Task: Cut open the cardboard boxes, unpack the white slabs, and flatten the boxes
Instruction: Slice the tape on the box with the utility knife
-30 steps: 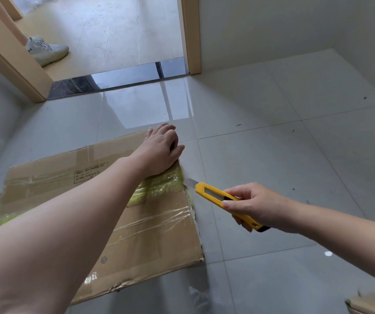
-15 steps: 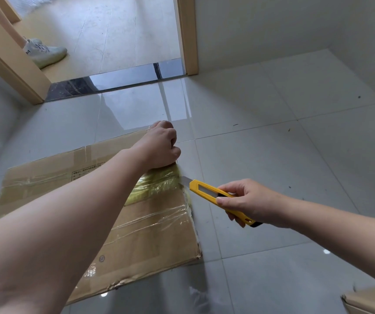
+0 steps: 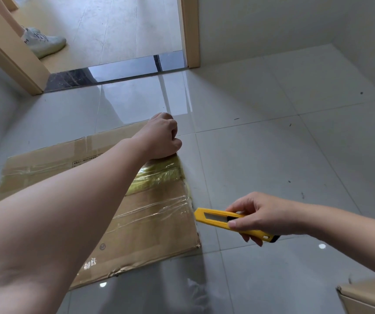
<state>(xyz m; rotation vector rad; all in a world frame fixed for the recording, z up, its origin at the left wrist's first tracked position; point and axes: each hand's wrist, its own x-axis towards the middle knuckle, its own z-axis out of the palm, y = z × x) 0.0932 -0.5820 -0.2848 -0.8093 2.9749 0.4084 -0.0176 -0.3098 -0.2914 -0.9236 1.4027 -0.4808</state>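
gripping the far right corner of the box [image 3: 136, 223], the left hand [image 3: 162, 138] is curled tight, likely pinning it to the floor [image 3: 272, 155] for the cut. just below that grip along the taped right edge, the right hand [image 3: 263, 215] grips a yellow knife [image 3: 213, 219], tip touching the edge. another box [image 3: 372, 295] sits lower right.

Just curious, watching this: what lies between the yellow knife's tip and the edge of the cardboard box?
Nothing: in the head view, only a narrow strip of bare floor tile separates the knife from the box.
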